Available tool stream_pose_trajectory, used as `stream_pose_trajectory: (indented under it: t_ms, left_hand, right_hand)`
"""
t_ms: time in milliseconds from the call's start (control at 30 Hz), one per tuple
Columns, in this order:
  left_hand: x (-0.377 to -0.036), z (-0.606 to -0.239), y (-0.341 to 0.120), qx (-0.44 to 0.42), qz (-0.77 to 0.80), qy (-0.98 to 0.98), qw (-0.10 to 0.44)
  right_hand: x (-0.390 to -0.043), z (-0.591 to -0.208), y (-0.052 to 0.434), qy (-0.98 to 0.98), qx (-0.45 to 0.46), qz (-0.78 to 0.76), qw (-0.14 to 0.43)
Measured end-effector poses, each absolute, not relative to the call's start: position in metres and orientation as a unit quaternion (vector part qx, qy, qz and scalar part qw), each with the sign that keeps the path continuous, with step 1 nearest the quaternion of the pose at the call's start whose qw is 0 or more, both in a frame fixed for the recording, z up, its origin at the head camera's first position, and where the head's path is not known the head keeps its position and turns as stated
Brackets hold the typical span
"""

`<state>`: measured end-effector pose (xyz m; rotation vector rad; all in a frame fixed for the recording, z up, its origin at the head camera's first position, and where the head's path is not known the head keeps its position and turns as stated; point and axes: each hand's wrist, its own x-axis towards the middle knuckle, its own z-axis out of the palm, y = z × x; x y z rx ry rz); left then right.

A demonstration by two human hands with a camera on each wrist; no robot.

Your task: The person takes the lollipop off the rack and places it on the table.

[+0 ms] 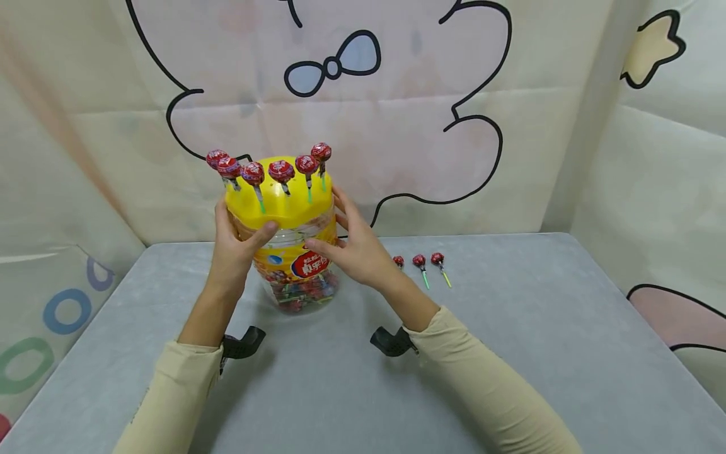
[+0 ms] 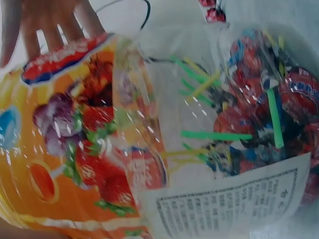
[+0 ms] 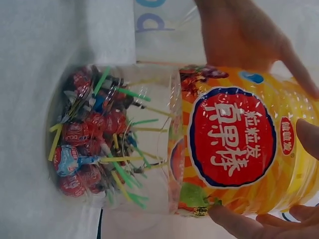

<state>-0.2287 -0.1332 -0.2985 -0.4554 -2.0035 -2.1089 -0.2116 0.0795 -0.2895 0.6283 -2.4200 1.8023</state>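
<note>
A clear plastic lollipop jar (image 1: 311,265) with a printed orange and yellow label is held between both hands, tilted in the head view. Its domed yellow lid (image 1: 283,211) carries several red-wrapped lollipops (image 1: 253,173) standing up around its edge. My left hand (image 1: 235,252) grips the jar's left side, thumb across the front below the lid. On the opposite side my right hand (image 1: 365,255) holds it, fingers spread around the back and thumb in front. Through the clear lower wall, loose lollipops (image 3: 92,127) with green and yellow sticks show inside, piled at the bottom.
Right of the jar, three lollipops (image 1: 419,260) lie in a row on the grey cloth-covered table (image 1: 510,328). A printed curtain (image 1: 408,151) hangs right behind the table's far edge. Black wrist mounts (image 1: 391,342) jut inward from both wrists.
</note>
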Motion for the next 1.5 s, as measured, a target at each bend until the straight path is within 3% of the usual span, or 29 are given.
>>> stream_pose_trajectory:
  t_ms: [300,733,1033,1500]
  left_hand:
    - [-0.217,-0.297,-0.126,-0.101,-0.686,-0.715,0.089]
    - [-0.218,-0.296,-0.136,-0.119,-0.669,-0.727,0.097]
    - [-0.218,-0.298,-0.135,-0.110,-0.661,-0.737,0.095]
    - [-0.218,-0.299,-0.133,-0.109,-0.659,-0.737,0.097]
  right_hand:
    - [-0.215,-0.294,0.085,-0.796,0.191,0.573,0.029]
    - [-0.219,-0.282,0.093,-0.805,0.219,0.551,0.017]
    - [-0.239,-0.237,0.105,-0.802,0.284,0.503,0.149]
    - [-0.248,-0.218,0.096,-0.822,0.288,0.445,0.208]
